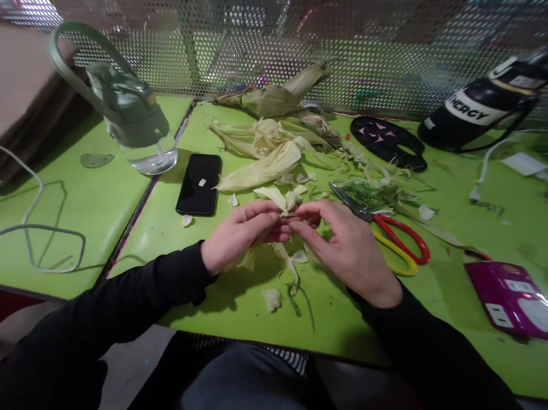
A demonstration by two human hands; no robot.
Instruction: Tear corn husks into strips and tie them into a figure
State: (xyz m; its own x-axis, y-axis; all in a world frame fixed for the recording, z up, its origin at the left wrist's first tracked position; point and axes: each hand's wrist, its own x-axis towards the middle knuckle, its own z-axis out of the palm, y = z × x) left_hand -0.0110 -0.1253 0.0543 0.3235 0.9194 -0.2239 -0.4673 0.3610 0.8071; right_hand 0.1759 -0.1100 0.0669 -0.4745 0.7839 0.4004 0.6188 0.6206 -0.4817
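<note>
My left hand (pixel 239 234) and my right hand (pixel 346 246) meet over the green table (pixel 230 314), fingertips pinched together on a small folded piece of pale corn husk (pixel 281 200). Husk strips trail down from under the hands toward the table's near edge. A pile of whole corn husks (pixel 268 146) lies just beyond the hands. Scissors with red and yellow handles (pixel 393 237) rest right beside my right hand, blades pointing left.
A black phone (pixel 199 184) lies left of the hands. A green-lidded water bottle (pixel 131 119) is at the left, with a white cable (pixel 35 234). A magenta power strip (pixel 514 300), black mat (pixel 389 142) and black shoe (pixel 488 107) are on the right.
</note>
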